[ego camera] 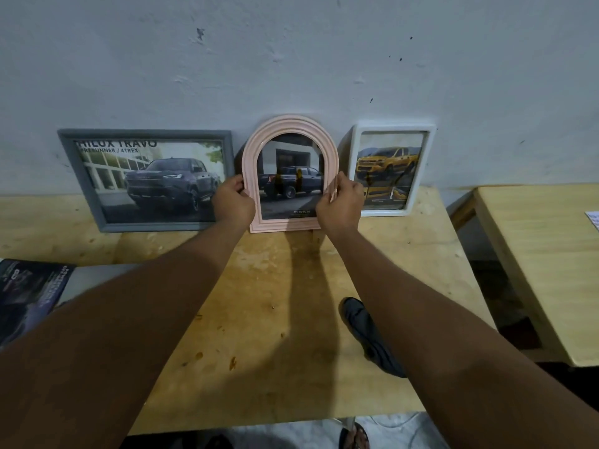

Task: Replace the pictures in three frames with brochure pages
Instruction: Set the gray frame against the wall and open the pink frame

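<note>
Three frames lean against the wall at the back of the wooden table (259,319). A pink arched frame (288,128) stands in the middle and shows a dark pickup page. My left hand (231,202) grips its left edge, and my right hand (342,204) grips its right edge. To the left stands a grey rectangular frame (81,176) with a dark pickup brochure page. On the right, a white frame (421,170) holds a yellow pickup page.
A dark brochure (29,293) lies at the table's left edge. A black object (366,332) lies on the table under my right forearm. A second wooden table (544,260) stands to the right across a gap. A sandalled foot (355,435) shows below the front edge.
</note>
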